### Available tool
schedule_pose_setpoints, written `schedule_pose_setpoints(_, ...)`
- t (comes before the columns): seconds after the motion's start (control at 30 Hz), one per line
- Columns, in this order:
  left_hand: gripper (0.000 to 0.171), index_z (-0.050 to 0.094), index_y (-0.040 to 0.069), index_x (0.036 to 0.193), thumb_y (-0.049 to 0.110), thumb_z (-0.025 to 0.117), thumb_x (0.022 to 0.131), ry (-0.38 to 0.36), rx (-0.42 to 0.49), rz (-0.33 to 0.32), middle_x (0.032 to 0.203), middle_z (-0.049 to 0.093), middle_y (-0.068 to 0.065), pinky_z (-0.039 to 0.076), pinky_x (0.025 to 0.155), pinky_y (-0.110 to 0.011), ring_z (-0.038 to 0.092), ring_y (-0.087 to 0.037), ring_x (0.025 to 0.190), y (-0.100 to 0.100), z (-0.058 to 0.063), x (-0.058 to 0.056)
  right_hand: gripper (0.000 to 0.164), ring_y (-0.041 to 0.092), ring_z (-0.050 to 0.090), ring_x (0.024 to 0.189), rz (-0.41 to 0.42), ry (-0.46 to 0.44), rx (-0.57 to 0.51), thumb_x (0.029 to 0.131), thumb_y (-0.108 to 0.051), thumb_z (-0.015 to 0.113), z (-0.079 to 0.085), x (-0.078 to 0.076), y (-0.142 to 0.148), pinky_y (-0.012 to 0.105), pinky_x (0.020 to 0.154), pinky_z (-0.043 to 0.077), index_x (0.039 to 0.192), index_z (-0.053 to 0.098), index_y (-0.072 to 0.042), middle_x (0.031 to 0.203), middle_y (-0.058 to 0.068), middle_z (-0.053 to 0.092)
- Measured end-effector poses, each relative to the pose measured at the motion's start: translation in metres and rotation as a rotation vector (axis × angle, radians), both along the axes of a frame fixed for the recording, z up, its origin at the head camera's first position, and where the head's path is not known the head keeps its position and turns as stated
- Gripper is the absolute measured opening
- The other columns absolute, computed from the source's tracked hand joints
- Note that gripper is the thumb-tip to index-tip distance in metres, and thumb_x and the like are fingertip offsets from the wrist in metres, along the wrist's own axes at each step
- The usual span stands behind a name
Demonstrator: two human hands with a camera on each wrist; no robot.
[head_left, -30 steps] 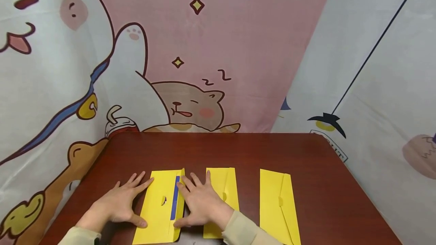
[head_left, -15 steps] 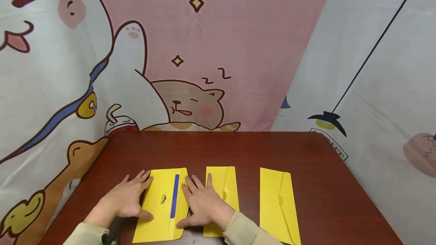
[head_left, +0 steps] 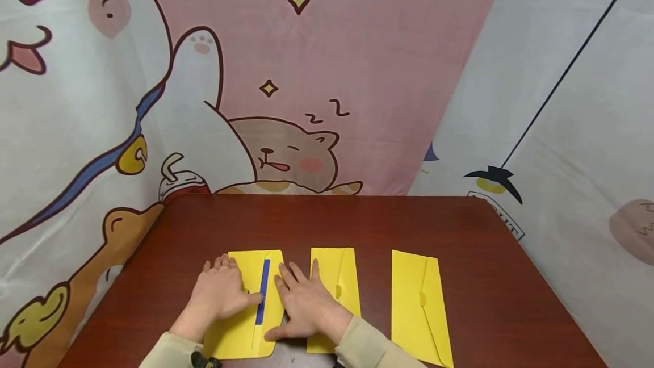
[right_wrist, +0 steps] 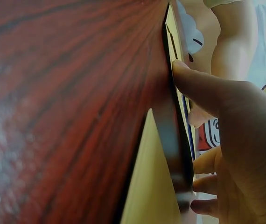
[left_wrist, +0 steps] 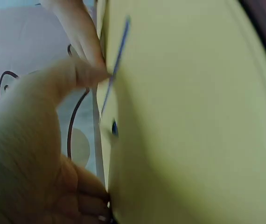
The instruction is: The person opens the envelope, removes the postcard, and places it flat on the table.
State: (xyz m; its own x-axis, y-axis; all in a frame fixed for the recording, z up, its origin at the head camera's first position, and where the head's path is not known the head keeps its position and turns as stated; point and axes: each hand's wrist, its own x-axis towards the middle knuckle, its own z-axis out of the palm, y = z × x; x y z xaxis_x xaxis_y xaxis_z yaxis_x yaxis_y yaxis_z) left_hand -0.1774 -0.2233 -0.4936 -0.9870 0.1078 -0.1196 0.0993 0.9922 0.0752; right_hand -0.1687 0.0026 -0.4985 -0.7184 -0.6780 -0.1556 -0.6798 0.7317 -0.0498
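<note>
A yellow envelope (head_left: 232, 339) lies with its flap folded out to the right, a blue strip (head_left: 264, 277) showing in its long opening. My left hand (head_left: 218, 294) is over the envelope's left part, its thumb reaching to the blue strip. In the left wrist view, the thumb tip (left_wrist: 102, 75) meets that strip, and a small half-round slot is visible below. With fingers spread, my right hand (head_left: 306, 308) touches the flap's right edge. Its thumb (right_wrist: 182, 70) presses on the flap in the right wrist view.
A second yellow envelope (head_left: 327, 263) lies closed, partly beneath my right hand and wrist. Farther right is a third closed yellow envelope (head_left: 419, 311). All are on a dark red-brown table (head_left: 357, 220), with a cartoon-printed cloth (head_left: 378, 72) behind it.
The flap, upright at first, now lies flat to the right. My left hand has moved right across the envelope, bringing its thumb to the blue strip. My right hand has shifted slightly right.
</note>
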Motion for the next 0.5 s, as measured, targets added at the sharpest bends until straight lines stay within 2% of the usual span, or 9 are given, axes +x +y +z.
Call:
schedule_pose_setpoints(0.13,0.122,0.043,-0.028,0.141,0.071,0.075,0.078,-0.008,0.046,0.071,0.148,0.037,-0.051,0.031,0.113,-0.073,0.041,-0.064,0.138,0.011,0.000,-0.001,0.118,0.029,0.024,0.159,0.000,0.009,0.003,0.081,-0.097,0.044,0.001,-0.001,0.001,0.075,0.117,0.022,0.165,0.040,-0.015,0.173,0.009,0.025)
schedule_pose_setpoints(0.3,0.121,0.040,-0.029,0.142,0.063,0.079,0.075,-0.038,0.119,0.148,0.150,0.032,-0.053,0.045,0.103,-0.070,0.038,-0.064,0.139,0.020,0.001,-0.003,0.115,0.030,0.027,0.157,-0.012,0.015,-0.003,0.083,-0.097,0.039,0.002,-0.001,-0.002,0.076,0.117,0.019,0.163,0.044,-0.014,0.172,0.009,0.030)
schedule_pose_setpoints(0.37,0.121,0.039,-0.030,0.142,0.061,0.080,0.074,-0.045,0.138,0.162,0.149,0.031,-0.054,0.048,0.099,-0.070,0.039,-0.065,0.138,0.021,0.002,-0.003,0.111,0.030,0.030,0.156,-0.023,0.025,-0.006,0.087,-0.095,0.034,0.003,-0.001,-0.006,0.077,0.116,0.016,0.161,0.047,-0.013,0.170,0.009,0.034)
schedule_pose_setpoints(0.5,0.118,0.039,-0.030,0.142,0.058,0.081,0.074,-0.055,0.164,0.167,0.149,0.030,-0.055,0.047,0.100,-0.070,0.040,-0.066,0.137,0.021,0.003,-0.003,0.101,0.031,0.040,0.151,-0.042,0.103,0.010,0.093,-0.089,0.030,0.002,-0.001,-0.016,0.080,0.114,0.017,0.153,0.058,-0.013,0.162,0.009,0.046)
